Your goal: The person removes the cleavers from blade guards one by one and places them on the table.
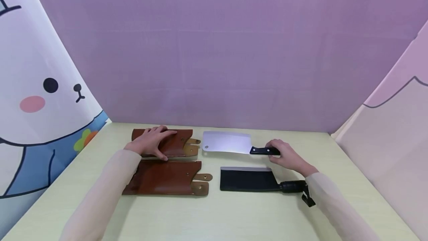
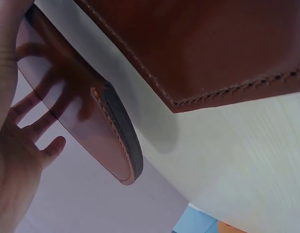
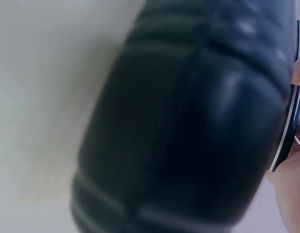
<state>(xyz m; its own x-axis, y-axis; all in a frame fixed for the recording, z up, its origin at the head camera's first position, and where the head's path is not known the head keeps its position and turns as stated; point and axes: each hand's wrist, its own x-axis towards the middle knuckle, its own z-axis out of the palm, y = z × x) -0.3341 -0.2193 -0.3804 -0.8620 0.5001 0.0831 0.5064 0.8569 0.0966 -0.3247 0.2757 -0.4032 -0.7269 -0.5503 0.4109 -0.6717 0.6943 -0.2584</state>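
Observation:
My left hand (image 1: 151,142) lies spread over the far brown leather sheath (image 1: 175,142), its thumb by the near edge. In the left wrist view, fingers (image 2: 31,131) of that hand are extended beside the glossy sheath (image 2: 72,111), which mirrors them. My right hand (image 1: 284,155) pinches the black riveted handle (image 1: 264,151) of a silver cleaver (image 1: 227,142), whose blade points left. In the right wrist view, the thumb and fingers (image 3: 298,73) are on that handle, partly cut off by the frame.
A second leather sheath (image 1: 167,177) with snap straps lies nearer. To its right is a black-bladed cleaver (image 1: 247,180); its dark handle (image 3: 189,116) looms blurred beneath the right wrist. A purple backdrop (image 1: 217,55) stands behind the pale table (image 1: 234,218), with printed panels at both sides.

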